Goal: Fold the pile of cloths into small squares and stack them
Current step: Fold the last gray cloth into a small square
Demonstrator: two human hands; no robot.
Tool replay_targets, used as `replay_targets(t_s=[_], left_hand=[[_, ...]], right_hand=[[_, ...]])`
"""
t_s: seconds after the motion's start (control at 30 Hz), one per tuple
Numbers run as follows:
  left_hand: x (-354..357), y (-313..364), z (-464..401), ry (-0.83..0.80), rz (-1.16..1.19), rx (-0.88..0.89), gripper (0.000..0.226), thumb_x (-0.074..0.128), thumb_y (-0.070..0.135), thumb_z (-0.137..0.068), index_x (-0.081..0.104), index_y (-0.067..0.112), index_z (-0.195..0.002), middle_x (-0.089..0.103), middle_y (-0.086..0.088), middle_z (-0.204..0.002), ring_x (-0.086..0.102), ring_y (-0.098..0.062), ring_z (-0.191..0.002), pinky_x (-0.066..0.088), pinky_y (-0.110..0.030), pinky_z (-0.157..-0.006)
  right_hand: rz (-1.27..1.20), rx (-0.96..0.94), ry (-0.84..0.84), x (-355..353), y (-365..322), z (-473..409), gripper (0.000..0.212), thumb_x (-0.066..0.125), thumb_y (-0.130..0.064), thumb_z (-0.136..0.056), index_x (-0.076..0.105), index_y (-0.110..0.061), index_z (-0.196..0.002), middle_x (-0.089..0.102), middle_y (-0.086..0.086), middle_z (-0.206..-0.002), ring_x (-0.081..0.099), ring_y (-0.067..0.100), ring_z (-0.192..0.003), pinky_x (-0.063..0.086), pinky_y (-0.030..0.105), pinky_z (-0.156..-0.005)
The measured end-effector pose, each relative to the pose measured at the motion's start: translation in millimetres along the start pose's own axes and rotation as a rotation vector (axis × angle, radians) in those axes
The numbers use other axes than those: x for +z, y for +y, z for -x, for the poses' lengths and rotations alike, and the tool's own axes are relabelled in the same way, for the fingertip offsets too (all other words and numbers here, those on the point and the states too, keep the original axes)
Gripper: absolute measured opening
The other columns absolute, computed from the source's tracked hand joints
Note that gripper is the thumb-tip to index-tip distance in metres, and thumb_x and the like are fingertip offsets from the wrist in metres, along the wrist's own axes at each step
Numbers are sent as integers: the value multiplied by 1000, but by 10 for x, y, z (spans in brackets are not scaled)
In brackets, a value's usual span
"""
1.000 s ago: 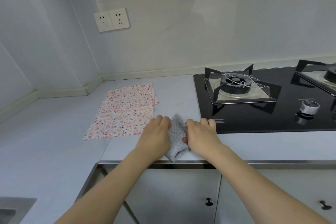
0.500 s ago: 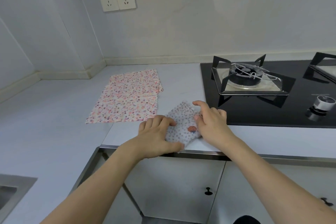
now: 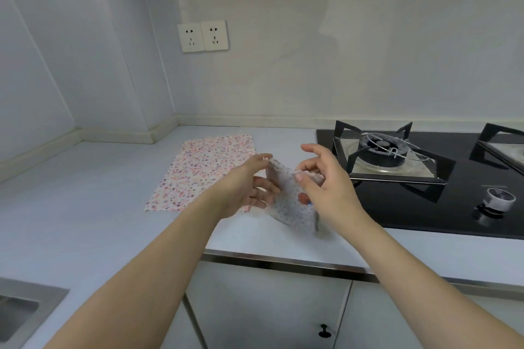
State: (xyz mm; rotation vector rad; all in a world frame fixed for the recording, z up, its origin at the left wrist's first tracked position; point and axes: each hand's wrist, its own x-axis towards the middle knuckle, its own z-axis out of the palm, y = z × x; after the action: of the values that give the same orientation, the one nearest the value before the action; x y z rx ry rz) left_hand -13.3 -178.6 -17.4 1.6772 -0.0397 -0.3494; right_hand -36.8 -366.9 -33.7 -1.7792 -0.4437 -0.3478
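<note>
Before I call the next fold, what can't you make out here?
- Small folded cloth, head view: its right part sits behind the right hand; layer count unreadable.
- Pink floral cloths: near corner hidden by the left hand; number of sheets unclear.
- Sink: cut off by the left edge.

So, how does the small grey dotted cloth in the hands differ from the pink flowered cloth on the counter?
The small grey dotted cloth is lifted off the pale counter, pinched by the left hand and the right hand; the pink flowered cloth lies flat, untouched. The grey cloth is folded small and hangs bent; the pink one is spread out and looks far larger. The grey one carries an orange patch; the pink has none visible. Both are speckled fabrics.
</note>
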Motion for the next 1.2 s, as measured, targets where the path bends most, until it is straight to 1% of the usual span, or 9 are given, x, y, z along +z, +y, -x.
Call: replay_targets(t_s=[0.1, 0.17, 0.37, 0.57, 0.73, 0.87, 1.03, 1.1, 1.2], left_hand=[[-20, 185, -38, 28, 36, -59, 47, 45, 53, -95, 61, 10, -107, 68, -18, -91, 64, -31, -74, 53, -35, -69], [-64, 177, -44, 57, -51, -41, 23, 55, 28, -93, 63, 8, -99, 65, -17, -92, 64, -26, -70, 53, -32, -63], [-327, -147, -71, 159, -469, -67, 28, 45, -5, -86, 61, 15, -97, 59, -15, -95, 52, -23, -74, 44, -33, -60], [-203, -351, 83, 480, -896, 277, 41, 41, -4, -84, 56, 16, -116, 49, -2, -115, 48, -20, -103, 45, -31, -84], [54, -757, 529, 94, -1079, 466, 13, 54, 31, -89, 57, 24, -100, 52, 9, -101, 46, -12, -91, 42, -27, -81], [-221, -907, 505, 246, -1309, 543, 10, 54, 18, -88, 59, 20, -96, 57, 3, -99, 51, -20, -88, 42, -32, -77], [-117, -1022, 724, 626, -934, 380, 4, 56, 18, -87, 55, 19, -90, 52, 6, -92, 48, -17, -85, 38, -28, -73], [45, -1008, 788, 642, -808, 240, 16, 54, 39, -88, 58, 24, -92, 53, 15, -96, 47, -13, -93, 37, -28, -81], [167, -1013, 795, 644, -809, 121, 34, 51, 58, -84, 60, 34, -105, 51, 21, -111, 40, -11, -107, 30, -31, -95]], right_hand=[[184, -145, -60, 79, -193, 62, 41, 62, -18, -92, 47, -38, -124, 60, -15, -96, 59, 0, -88, 45, 9, -76], [192, -170, -149, 182, -237, 180, 40, 64, -22, -90, 46, -41, -121, 60, -17, -100, 58, -1, -94, 44, 8, -80], [299, -67, -100, 246, 154, 415, 15, 52, -19, -96, 61, -26, -106, 61, -16, -104, 54, -4, -101, 44, 14, -86], [546, 26, -308, 167, 480, 112, 25, 49, -17, -97, 62, -21, -118, 57, -9, -126, 49, 8, -118, 36, 24, -104], [692, 141, -556, 379, 497, -312, 37, 49, -38, -97, 53, -28, -133, 57, -3, -124, 50, 19, -117, 39, 37, -103], [893, 194, -623, 497, 457, -336, 38, 48, -54, -92, 53, -25, -116, 56, -2, -105, 54, 21, -99, 42, 37, -87], [980, 277, -608, 513, 459, -228, 31, 43, -48, -89, 48, -21, -77, 53, -1, -85, 55, 24, -89, 41, 33, -70], [1053, 293, -545, 539, 408, -247, 37, 43, -47, -88, 54, -14, -100, 55, 5, -105, 54, 28, -101, 44, 36, -81], [1109, -5, -378, 574, 394, -262, 52, 41, -44, -93, 36, -15, -136, 38, 8, -139, 39, 29, -125, 33, 44, -100]])
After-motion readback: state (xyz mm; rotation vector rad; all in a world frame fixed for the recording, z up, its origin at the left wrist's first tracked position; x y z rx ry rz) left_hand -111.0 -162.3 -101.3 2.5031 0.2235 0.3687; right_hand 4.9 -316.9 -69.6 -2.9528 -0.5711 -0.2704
